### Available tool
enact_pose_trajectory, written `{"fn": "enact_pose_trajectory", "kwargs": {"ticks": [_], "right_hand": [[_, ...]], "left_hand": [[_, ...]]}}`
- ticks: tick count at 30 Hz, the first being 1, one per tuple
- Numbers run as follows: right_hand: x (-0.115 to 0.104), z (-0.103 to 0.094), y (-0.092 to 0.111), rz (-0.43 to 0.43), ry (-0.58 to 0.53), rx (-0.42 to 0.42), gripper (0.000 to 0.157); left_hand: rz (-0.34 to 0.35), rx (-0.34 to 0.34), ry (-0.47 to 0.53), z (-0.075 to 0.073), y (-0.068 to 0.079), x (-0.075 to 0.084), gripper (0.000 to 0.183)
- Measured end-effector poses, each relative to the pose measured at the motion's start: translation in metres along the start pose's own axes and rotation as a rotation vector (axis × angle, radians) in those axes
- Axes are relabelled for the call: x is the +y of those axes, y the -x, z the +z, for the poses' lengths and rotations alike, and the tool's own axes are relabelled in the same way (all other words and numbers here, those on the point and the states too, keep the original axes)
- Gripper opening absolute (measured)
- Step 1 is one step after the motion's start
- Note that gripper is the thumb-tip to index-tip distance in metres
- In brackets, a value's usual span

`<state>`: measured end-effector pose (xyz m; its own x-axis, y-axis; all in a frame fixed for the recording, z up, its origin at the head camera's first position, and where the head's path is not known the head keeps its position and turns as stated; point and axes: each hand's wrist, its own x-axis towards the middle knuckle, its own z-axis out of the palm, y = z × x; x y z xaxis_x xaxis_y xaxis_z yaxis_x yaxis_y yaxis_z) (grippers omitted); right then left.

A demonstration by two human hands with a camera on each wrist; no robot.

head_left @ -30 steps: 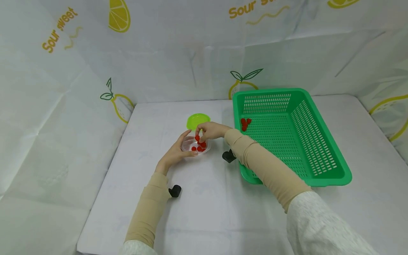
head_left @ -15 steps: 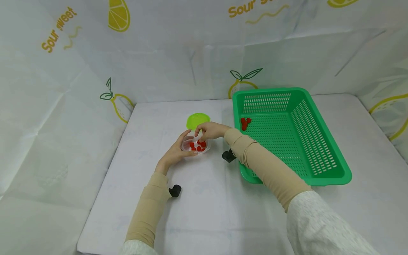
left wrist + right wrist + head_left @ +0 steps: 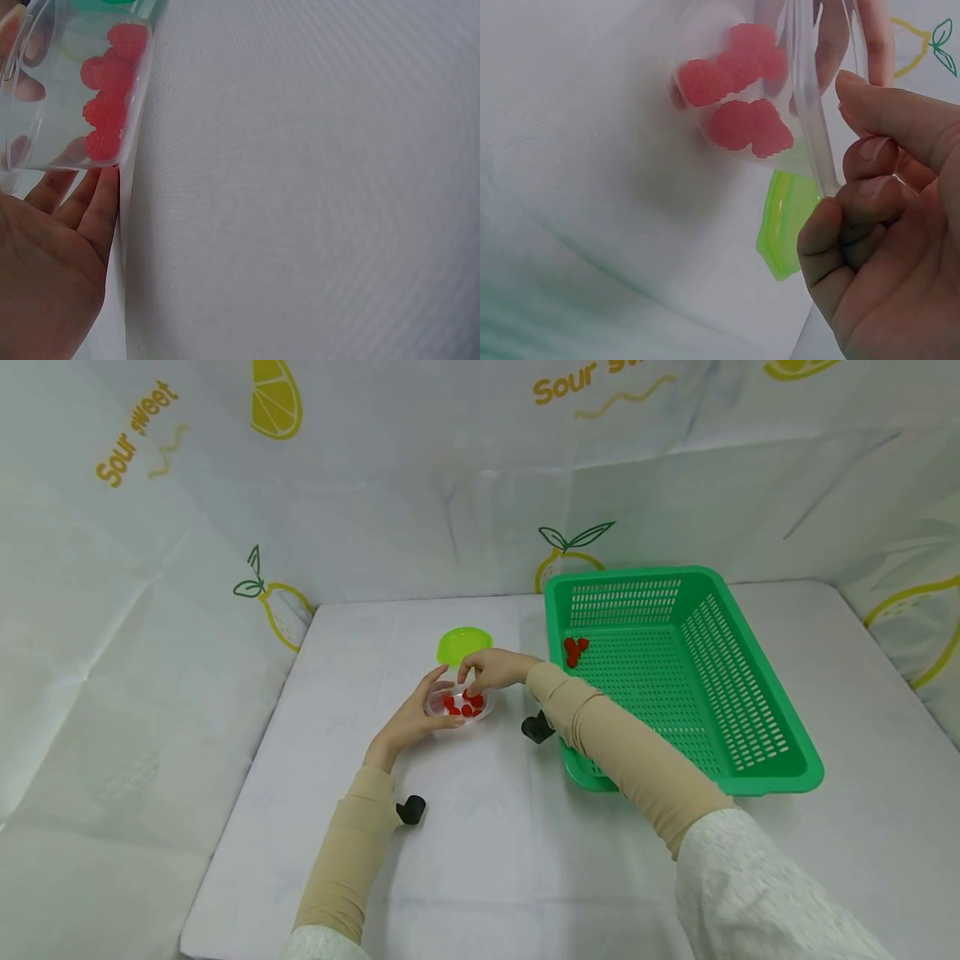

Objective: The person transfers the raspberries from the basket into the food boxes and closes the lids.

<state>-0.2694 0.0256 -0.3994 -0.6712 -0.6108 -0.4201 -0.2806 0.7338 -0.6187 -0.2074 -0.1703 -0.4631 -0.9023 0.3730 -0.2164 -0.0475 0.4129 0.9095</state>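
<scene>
"What's the left hand [image 3: 412, 717] got?"
"It's gripping the clear plastic tub [image 3: 60, 112] on the counter [image 3: 465, 835], raspberries [image 3: 111, 109] inside."
"And the right hand [image 3: 501, 668]?"
"Loosely curled at the rim [image 3: 810, 97], nothing visible in its fingers."

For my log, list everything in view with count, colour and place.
clear tub: one, transparent, on the table
tub berries: about six, red, inside the tub
lid: one, lime green, beyond the tub
basket: one, green, on the right
basket berries: about four, red, basket's far left
table: one, white, beneath
backdrop: white, lemon-printed, behind
attachments: two, black, beside the forearms
left hand: one, bare, holding the tub's left side
right hand: one, bare, at the tub's right rim
forearm sleeves: two, beige
upper sleeves: two, pale grey
</scene>
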Motion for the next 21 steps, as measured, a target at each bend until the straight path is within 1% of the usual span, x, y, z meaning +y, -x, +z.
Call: {"fn": "enact_pose_trajectory", "kwargs": {"ticks": [2,10,15,21], "right_hand": [[-0.001,-0.001,0.001,-0.007,0.002,-0.007,0.029],[-0.009,-0.008,0.012,-0.042,-0.037,-0.046,0.034],[-0.014,-0.015,0.020,-0.086,-0.063,-0.031,0.036],[-0.018,-0.027,0.040,-0.123,-0.079,0.008,0.033]], "left_hand": [[0.009,0.011,0.002,0.000,-0.004,-0.008,0.094],[0.014,0.033,-0.004,-0.001,-0.003,-0.008,0.094],[0.029,0.021,0.018,0.000,-0.004,-0.009,0.093],[0.019,0.031,0.021,0.001,-0.004,-0.010,0.092]]}}
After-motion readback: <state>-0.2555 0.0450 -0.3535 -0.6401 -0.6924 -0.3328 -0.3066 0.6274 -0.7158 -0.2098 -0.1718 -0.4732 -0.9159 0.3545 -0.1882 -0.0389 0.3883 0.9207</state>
